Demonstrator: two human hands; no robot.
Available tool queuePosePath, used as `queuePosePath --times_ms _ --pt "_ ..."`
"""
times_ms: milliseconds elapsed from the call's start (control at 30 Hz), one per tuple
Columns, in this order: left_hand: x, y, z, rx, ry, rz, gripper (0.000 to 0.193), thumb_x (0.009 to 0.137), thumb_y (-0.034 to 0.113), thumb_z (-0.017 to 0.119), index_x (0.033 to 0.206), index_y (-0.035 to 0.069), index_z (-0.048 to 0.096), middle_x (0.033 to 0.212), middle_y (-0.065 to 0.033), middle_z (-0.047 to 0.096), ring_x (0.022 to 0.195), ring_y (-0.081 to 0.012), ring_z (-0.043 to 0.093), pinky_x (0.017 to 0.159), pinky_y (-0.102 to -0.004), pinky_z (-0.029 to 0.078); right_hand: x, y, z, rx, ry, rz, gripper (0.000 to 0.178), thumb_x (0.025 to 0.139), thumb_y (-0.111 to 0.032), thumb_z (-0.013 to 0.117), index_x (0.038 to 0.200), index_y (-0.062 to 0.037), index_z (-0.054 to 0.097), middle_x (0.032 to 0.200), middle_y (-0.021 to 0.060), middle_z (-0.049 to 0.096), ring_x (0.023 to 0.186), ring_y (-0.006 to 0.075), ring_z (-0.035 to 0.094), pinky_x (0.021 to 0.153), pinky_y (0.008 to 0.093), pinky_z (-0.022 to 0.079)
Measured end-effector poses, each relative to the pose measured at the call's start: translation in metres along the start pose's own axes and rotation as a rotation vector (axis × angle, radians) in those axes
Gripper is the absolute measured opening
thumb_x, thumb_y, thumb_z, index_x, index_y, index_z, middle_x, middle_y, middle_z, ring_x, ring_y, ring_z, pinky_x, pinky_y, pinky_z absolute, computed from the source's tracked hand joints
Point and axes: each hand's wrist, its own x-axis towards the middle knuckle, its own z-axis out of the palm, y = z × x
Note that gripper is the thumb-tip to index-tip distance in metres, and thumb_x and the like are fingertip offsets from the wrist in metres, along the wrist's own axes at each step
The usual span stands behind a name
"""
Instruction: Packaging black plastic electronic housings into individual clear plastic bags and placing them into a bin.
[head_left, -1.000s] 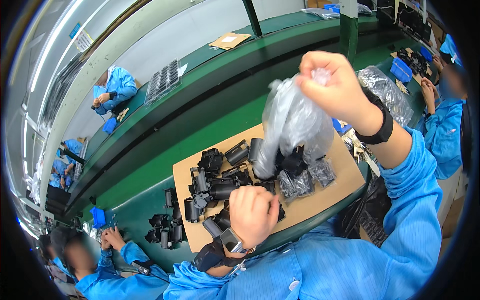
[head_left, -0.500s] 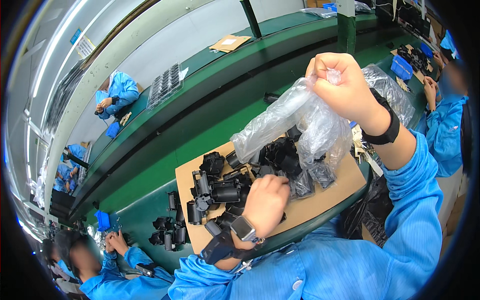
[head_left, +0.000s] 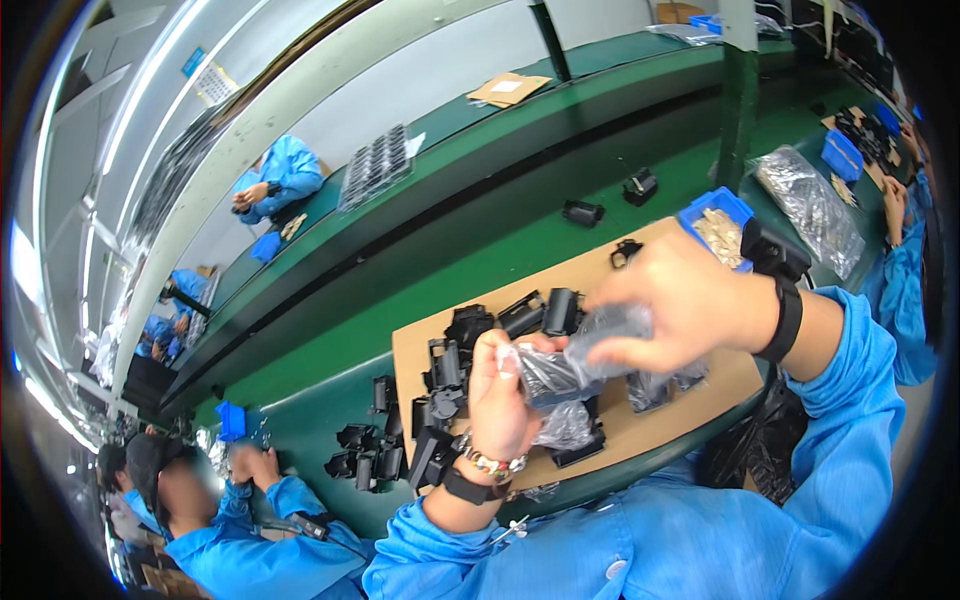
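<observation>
A clear plastic bag with a black part inside is held above a brown cardboard sheet. My left hand grips its left end, palm turned up. My right hand, smeared by motion, has thumb and fingers closed about the bag's other end, where a dark grey shape shows through. Several loose black plastic parts lie heaped on the cardboard left of my left hand. More bagged black parts rest below my right hand. Another small clear bag lies beside my left wrist.
A blue bin of beige pieces stands behind my right hand, with a large clear bag farther right. Black parts sit on the green bench left of the cardboard. A co-worker sits at left; others work farther off.
My right hand has come down, and the large crumpled clear bag it held up is gone from it. My left hand has turned up from the heap and now holds a bagged part.
</observation>
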Motion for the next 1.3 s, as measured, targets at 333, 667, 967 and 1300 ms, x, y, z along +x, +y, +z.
queuePosePath --times_ms 333,667,967,1300 --pt "0.01 -0.019 0.001 0.38 -0.101 0.297 0.023 0.1 0.021 0.037 0.114 0.003 0.043 0.109 -0.0048 0.049 0.097 -0.0112 0.053 0.087 -0.0276 0.043 -0.026 0.022 0.059 0.096 0.031 0.048 0.015 0.068 0.001 0.068 0.081 -0.0034 0.061 0.083 0.0057 0.058 0.075 0.0146 0.054 0.069 0.0262 0.044" --pt "-0.007 -0.003 -0.014 0.634 0.126 0.315 0.04 0.099 0.023 0.042 0.13 -0.001 0.037 0.129 -0.0119 0.045 0.115 -0.0205 0.048 0.097 -0.0329 0.038 -0.009 0.066 0.069 0.304 0.112 0.405 0.016 0.08 0.004 0.056 0.092 -0.003 0.047 0.083 0.003 0.048 0.076 0.0107 0.048 0.071 0.0226 0.04" --pt "-0.012 -0.018 0.013 0.868 0.003 0.367 0.029 0.083 0.005 0.057 0.11 -0.002 0.052 0.108 -0.0162 0.056 0.1 -0.0288 0.057 0.087 -0.0353 0.045 -0.016 0.026 -0.008 0.343 0.093 0.441 0.007 0.088 -0.008 0.063 0.085 -0.0008 0.062 0.066 0.0039 0.057 0.063 0.0058 0.05 0.056 0.0195 0.04" --pt "-0.017 -0.003 0.019 1.224 -0.253 0.32 0.008 0.081 0.003 0.062 0.088 -0.001 0.063 0.088 -0.0123 0.065 0.079 -0.025 0.064 0.071 -0.0327 0.051 0.002 0.059 -0.041 0.494 0.631 0.226 0.048 0.084 -0.004 0.063 0.057 -0.012 0.024 0.057 -0.0078 0.029 0.057 0.0023 0.025 0.05 0.023 0.021"
